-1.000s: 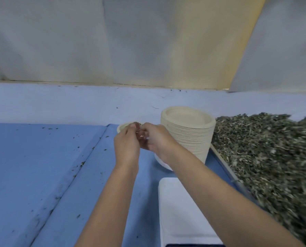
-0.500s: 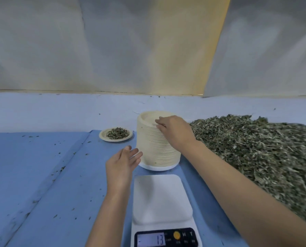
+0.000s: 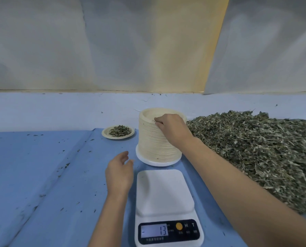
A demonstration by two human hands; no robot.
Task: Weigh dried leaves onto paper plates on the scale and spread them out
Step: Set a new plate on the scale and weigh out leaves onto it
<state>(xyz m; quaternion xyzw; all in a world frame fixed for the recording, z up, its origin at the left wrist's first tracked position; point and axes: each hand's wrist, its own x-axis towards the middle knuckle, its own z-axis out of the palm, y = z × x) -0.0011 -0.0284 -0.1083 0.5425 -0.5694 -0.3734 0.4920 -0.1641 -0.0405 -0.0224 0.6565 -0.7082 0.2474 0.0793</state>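
The scale [image 3: 168, 207] display reads "13", buttons "M", "T".

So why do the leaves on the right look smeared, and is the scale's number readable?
Head view: the leaf pile smears toward the right edge, probably motion blur plus wide-angle stretch; the scale display is sharp, showing 13; soft light, faint shadow by the plate stack.

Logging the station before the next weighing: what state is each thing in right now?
Scale: on, display reads 13, platform bare.
Plate stack: upright, behind the scale.
Filled plate: holds dried leaves, left of the stack.
Leaf pile: loose heap on the right.
Left hand: open, holding nothing, beside the scale.
Right hand: fingertips curled on the stack's top rim.
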